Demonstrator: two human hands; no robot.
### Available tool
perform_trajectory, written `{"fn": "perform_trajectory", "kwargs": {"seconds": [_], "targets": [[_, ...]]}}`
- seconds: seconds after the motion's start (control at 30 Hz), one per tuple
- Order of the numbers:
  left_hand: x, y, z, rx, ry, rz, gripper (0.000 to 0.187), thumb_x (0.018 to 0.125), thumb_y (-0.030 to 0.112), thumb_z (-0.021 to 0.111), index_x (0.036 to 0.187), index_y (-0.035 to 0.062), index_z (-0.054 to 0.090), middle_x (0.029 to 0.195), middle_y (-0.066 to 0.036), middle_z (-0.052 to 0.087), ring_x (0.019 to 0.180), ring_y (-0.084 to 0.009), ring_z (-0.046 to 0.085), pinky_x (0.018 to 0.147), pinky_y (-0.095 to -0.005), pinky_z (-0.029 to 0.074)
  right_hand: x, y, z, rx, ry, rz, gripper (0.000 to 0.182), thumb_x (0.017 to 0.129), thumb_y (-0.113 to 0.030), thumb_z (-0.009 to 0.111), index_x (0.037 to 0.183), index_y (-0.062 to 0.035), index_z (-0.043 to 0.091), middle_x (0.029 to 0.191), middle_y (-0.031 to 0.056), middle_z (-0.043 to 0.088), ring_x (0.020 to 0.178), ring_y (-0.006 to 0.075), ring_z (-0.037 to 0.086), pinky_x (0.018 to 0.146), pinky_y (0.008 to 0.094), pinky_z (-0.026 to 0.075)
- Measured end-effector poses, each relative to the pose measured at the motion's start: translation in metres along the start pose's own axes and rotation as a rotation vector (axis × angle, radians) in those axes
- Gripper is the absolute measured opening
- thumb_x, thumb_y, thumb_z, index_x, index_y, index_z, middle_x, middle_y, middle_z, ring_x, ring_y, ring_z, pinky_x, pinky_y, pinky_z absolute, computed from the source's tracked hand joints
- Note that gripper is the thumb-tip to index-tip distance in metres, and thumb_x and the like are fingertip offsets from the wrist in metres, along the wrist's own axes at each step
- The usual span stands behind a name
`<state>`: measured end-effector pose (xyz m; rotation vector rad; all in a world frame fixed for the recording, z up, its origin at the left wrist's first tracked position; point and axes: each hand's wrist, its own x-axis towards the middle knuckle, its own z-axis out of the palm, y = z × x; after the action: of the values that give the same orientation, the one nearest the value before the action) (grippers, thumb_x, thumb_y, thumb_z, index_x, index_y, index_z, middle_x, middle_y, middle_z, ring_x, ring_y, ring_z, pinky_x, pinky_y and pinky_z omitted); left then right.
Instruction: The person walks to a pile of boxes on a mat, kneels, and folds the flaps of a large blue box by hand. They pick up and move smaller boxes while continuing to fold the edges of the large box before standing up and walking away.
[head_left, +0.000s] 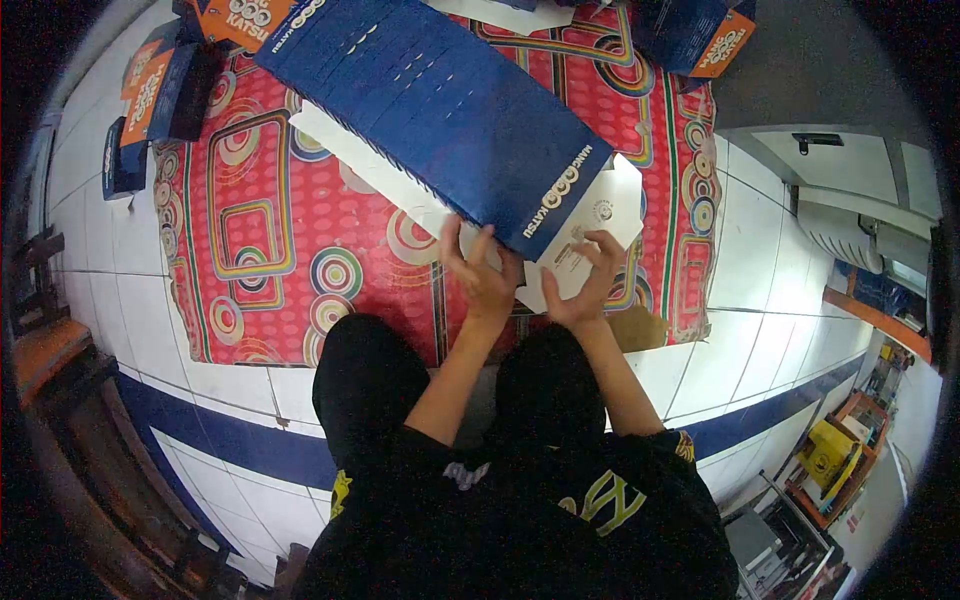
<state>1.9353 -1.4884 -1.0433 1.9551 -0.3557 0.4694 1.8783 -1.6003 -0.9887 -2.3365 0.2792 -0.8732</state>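
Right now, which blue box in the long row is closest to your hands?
The box at the near end of the row: its broad, lettered face shows, while those just behind show only thin strips.

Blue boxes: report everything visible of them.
The blue boxes look like flat card, overlapping in a long, tightly stepped row slanting across the red cloth. The near one bears pale "MANG" and "KATSU" lettering with rings between. White flaps show along one side and at the near end. The left hand is at the near corner, the right hand by a printed flap.
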Motion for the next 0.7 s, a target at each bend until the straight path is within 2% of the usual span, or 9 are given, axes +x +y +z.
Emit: {"fn": "perform_trajectory", "kwargs": {"seconds": [0.07, 0.13, 0.17, 0.2, 0.27, 0.4, 0.47, 0.63, 0.7], "targets": [[-0.005, -0.002, 0.005, 0.048, 0.003, -0.053, 0.056, 0.076, 0.001, 0.059, 0.127, 0.0025, 0.036, 0.135, -0.026, 0.027, 0.124, -0.0428, 0.033, 0.101, -0.0488, 0.034, -0.005, 0.02, -0.001, 0.02, -0.111, 0.053, 0.05, 0.067, -0.01, 0.073, 0.11, -0.0007, 0.05, 0.102, 0.0165, 0.054, 0.102, 0.0335, 0.051, 0.089, 0.0429, 0.041], [-0.009, 0.0, 0.01, 0.092, -0.001, -0.104, 0.061, 0.075, -0.001, 0.057, 0.13, 0.0019, 0.03, 0.133, -0.028, 0.025, 0.122, -0.0434, 0.035, 0.098, -0.0475, 0.037, -0.018, 0.042, 0.006, 0.094, -0.503, 0.152, 0.049, 0.068, -0.012, 0.073, 0.109, 0.0005, 0.049, 0.104, 0.0191, 0.053, 0.099, 0.0349, 0.051, 0.085, 0.0442, 0.041], [-0.012, -0.001, 0.014, 0.05, -0.002, -0.173, 0.063, 0.076, -0.001, 0.056, 0.131, 0.0003, 0.026, 0.134, -0.028, 0.025, 0.121, -0.0428, 0.036, 0.098, -0.0465, 0.038, -0.018, 0.045, 0.011, 0.025, -0.543, 0.071, 0.04, 0.068, -0.014, 0.072, 0.101, 0.0002, 0.056, 0.098, 0.0188, 0.055, 0.095, 0.0351, 0.053, 0.083, 0.0446, 0.042], [-0.014, -0.003, 0.017, 0.01, 0.0, -0.241, 0.064, 0.077, -0.001, 0.054, 0.133, -0.0012, 0.022, 0.135, -0.027, 0.025, 0.12, -0.0422, 0.037, 0.097, -0.0456, 0.038, -0.017, 0.05, 0.016, 0.026, -0.545, 0.071, 0.04, 0.068, -0.014, 0.072, 0.101, 0.0002, 0.056, 0.098, 0.0188, 0.055, 0.095, 0.0351, 0.053, 0.083, 0.0446, 0.042], [-0.016, -0.012, 0.018, -0.032, -0.007, -0.235, 0.066, 0.076, -0.003, 0.056, 0.132, -0.0016, 0.022, 0.134, -0.027, 0.026, 0.119, -0.0412, 0.038, 0.096, -0.0443, 0.04, -0.018, 0.057, 0.027, -0.051, -0.648, -0.211, 0.034, 0.072, -0.01, 0.072, 0.102, 0.0004, 0.061, 0.098, 0.0167, 0.06, 0.091, 0.0364, 0.057, 0.08, 0.0434, 0.046], [-0.018, -0.023, 0.012, -0.027, -0.071, -0.197, 0.075, 0.069, -0.011, 0.064, 0.131, -0.0009, 0.024, 0.131, -0.025, 0.032, 0.114, -0.0382, 0.044, 0.092, -0.0402, 0.044, -0.031, 0.065, 0.041, -0.028, -0.629, -0.17, 0.025, 0.073, -0.01, 0.07, 0.097, -0.0018, 0.065, 0.098, 0.0151, 0.064, 0.091, 0.0362, 0.06, 0.079, 0.0436, 0.049], [-0.017, -0.023, 0.01, -0.004, -0.09, -0.218, 0.077, 0.065, -0.012, 0.066, 0.13, -0.0001, 0.025, 0.129, -0.024, 0.034, 0.112, -0.0374, 0.045, 0.09, -0.0396, 0.045, -0.034, 0.063, 0.047, -0.049, -0.484, -0.262, 0.019, 0.065, -0.013, 0.071, 0.08, -0.0037, 0.064, 0.079, 0.0117, 0.061, 0.077, 0.0307, 0.059, 0.076, 0.041, 0.048], [-0.013, -0.027, 0.003, -0.002, -0.146, -0.241, 0.079, 0.062, -0.012, 0.07, 0.127, 0.0018, 0.029, 0.127, -0.021, 0.037, 0.106, -0.0345, 0.05, 0.086, -0.038, 0.047, -0.03, 0.056, 0.052, -0.076, -0.518, -0.266, 0.022, 0.065, -0.013, 0.07, 0.085, -0.0031, 0.065, 0.086, 0.0137, 0.062, 0.086, 0.0314, 0.059, 0.082, 0.0426, 0.048], [-0.013, -0.026, 0.001, 0.06, -0.237, -0.372, 0.075, 0.063, -0.011, 0.07, 0.126, -0.0007, 0.03, 0.125, -0.021, 0.038, 0.102, -0.0335, 0.052, 0.084, -0.0377, 0.048, -0.032, 0.062, 0.058, -0.043, -0.506, -0.246, 0.024, 0.065, -0.013, 0.07, 0.087, -0.0024, 0.066, 0.089, 0.0149, 0.062, 0.089, 0.0322, 0.059, 0.083, 0.0431, 0.048]]}}
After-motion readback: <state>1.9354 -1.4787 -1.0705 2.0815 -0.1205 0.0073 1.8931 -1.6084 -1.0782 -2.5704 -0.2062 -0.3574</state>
